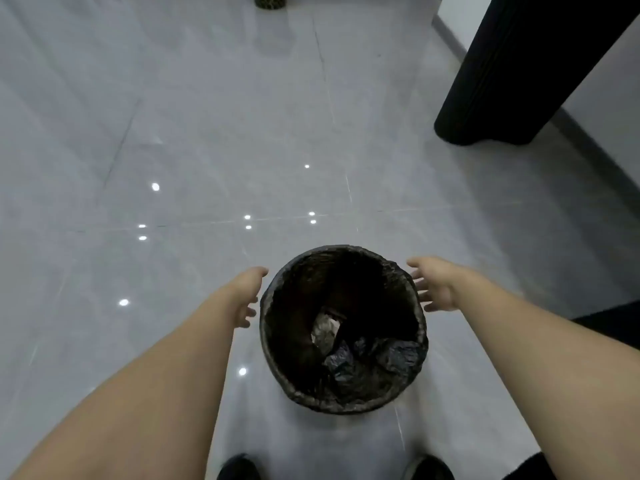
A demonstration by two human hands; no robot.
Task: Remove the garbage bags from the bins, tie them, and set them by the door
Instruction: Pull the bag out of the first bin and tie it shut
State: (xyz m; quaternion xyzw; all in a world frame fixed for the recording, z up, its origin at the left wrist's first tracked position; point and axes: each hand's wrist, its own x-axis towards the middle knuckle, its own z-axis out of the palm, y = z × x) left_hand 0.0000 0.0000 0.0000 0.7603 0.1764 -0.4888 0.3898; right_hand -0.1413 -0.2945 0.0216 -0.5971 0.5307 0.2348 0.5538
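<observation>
A round dark bin [273,355] stands on the grey tiled floor just in front of my feet. A black garbage bag [398,355] lines it, its edge folded over the rim, with crumpled paper and dark wrappers at the bottom. My left hand [247,296] hovers at the bin's left rim, fingers spread, holding nothing. At the upper right rim my right hand [434,284] is also spread and empty. Neither hand visibly grips the bag.
A second patterned bin [270,1] shows at the far top edge. A black rounded panel or door edge [502,71] stands at the upper right beside a white wall. My dark shoes [239,467] are at the bottom edge. Glossy floor tiles surround the bin.
</observation>
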